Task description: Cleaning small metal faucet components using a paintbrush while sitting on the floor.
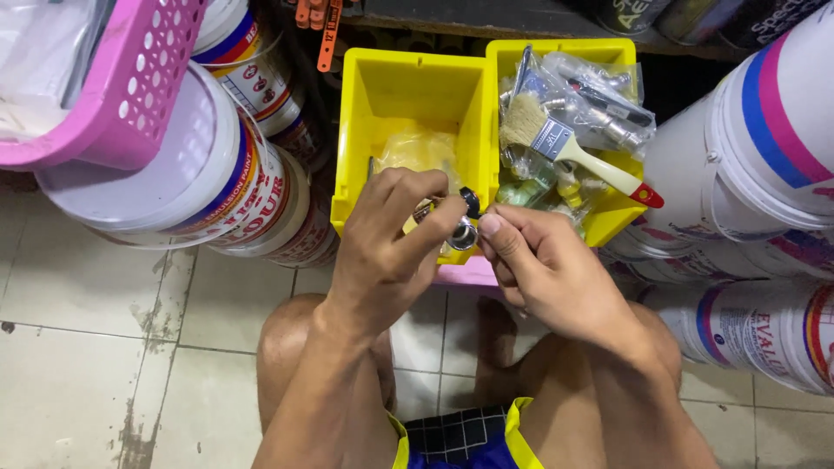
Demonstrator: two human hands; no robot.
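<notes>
Two bright yellow bins [408, 87]. Paintbrush [569, 148]: pale bristles, silver band, cream handle, red tip. Pink basket [143, 95] with a pattern of round holes. White paint buckets [747, 130] with blue and pink stripes; others [217, 174] banded red and blue. Small fitting [465, 227]: shiny silver with black knob. Shorts [460, 439]: dark blue check, yellow trim. Floor [87, 347]: pale grey tiles, dark stains.

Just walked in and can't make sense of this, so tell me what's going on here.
A person squatting on a tiled floor holds a small metal fitting with both hands: the left hand grips it, the right hand pinches its end. Behind sit two yellow bins, the right one holding a paintbrush and bagged fittings. Paint buckets stand on both sides.
</notes>
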